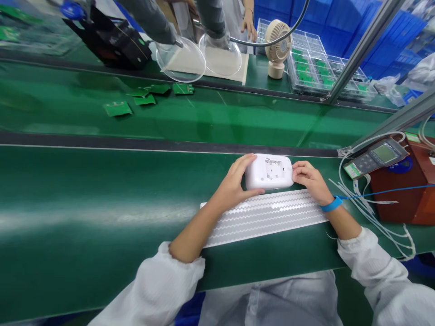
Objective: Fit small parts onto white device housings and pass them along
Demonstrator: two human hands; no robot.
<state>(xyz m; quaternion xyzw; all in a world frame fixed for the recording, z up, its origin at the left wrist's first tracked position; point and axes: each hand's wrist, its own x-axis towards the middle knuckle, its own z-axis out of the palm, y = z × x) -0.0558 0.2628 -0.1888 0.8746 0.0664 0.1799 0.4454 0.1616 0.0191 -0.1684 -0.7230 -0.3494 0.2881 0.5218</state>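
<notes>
A white rounded plastic device [257,174] lies near the far edge of my bench, its open battery compartment [274,169] facing up. My left hand [234,183] grips it from the left, with fingers along the far side and thumb along the near side. At its right end, the bent fingers of my right hand [311,179] press together against the corner; whether they pinch something small is hidden. Under my wrists lies a white sheet with grey wavy strips [265,217]. A blue wrist strap [331,204] circles my right wrist.
To the right, a handheld meter [380,156] leans by a reddish-brown box [408,194], with loose white tubes [377,222] beside it. Beyond the dark rail lies a green belt with several circuit boards [117,108]. A small fan [277,45] and clear trays stand across; a co-worker's hand [249,25] shows there.
</notes>
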